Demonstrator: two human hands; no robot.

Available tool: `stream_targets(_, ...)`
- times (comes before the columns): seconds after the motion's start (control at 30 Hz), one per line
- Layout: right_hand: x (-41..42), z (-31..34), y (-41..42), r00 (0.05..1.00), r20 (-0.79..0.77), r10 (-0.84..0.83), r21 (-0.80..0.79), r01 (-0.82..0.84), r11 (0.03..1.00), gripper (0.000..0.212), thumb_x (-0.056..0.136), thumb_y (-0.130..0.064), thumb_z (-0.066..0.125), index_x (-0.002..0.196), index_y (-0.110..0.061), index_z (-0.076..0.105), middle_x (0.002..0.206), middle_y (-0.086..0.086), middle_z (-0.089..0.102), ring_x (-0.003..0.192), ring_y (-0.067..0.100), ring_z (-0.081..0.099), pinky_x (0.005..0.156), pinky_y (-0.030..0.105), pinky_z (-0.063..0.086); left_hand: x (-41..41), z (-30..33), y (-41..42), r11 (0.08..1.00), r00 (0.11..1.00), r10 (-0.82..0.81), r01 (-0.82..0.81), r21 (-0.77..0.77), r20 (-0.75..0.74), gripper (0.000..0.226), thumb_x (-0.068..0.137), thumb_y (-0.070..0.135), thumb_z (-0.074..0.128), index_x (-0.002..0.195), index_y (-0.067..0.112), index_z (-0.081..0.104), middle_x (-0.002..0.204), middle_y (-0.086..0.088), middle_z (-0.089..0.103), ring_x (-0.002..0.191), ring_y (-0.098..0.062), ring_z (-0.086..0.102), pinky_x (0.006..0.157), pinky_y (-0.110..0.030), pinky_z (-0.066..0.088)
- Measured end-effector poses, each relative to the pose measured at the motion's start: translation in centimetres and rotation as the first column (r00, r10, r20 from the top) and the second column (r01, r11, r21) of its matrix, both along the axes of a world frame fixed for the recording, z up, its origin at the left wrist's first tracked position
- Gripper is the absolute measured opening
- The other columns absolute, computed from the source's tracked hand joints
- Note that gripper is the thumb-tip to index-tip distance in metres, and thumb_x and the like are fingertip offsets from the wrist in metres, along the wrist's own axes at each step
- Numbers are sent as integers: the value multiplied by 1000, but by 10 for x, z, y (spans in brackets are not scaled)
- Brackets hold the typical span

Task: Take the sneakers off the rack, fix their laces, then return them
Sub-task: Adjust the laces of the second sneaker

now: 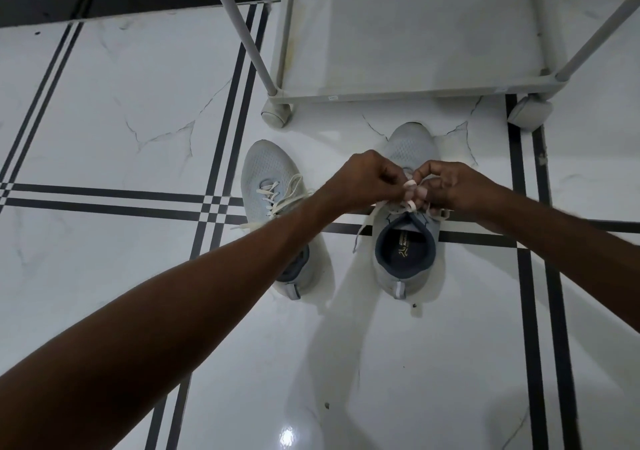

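Two light grey sneakers stand side by side on the tiled floor, toes pointing at the rack. The left sneaker (265, 186) has its cream laces loose, and my left forearm crosses over its heel. The right sneaker (408, 262) shows its dark blue collar and insole. Over its tongue, my left hand (367, 181) and my right hand (450, 186) meet, each pinching part of the white lace (410, 203). A free lace end hangs down that shoe's left side.
The grey wheeled shoe rack (408, 89) stands just beyond the sneakers, its bottom shelf bare, with casters at both front corners. White marble floor with black stripe lines (104, 196) spreads around.
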State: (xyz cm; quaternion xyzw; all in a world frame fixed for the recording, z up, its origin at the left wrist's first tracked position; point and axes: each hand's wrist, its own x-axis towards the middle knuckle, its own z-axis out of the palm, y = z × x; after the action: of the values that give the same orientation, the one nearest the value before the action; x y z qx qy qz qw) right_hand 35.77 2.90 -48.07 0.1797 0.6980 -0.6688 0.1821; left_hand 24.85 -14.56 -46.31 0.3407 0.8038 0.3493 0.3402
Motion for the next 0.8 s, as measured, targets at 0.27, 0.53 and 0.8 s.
stream_targets(0.27,-2,2,6,987,162,3,-200,30,979,25,101,-4,45,117,-5,64,83,13,68,61,10,63,56,19,50,30,-15,8,995,871,92,-93,22,-483,11,76,25,69,78,17,61,69,0,70,64,-23,63,56,-33,48)
stream_targets(0.53,0,-14,17,999,-39,-9,547,29,837,8,86,-14,72,90,-13,79,75,2,72,65,14,61,70,17,47,27,-14,-1,967,934,250,-256,10,-254,9,76,17,78,78,16,70,76,1,73,71,-14,67,67,-29,52)
stream_targets(0.8,17,-27,11,992,-127,28,759,79,647,10,86,-17,70,86,-14,79,74,3,74,64,17,64,59,17,45,28,-14,-47,971,979,152,-173,-164,-132,5,80,4,74,84,7,73,71,4,69,59,6,62,57,-8,44)
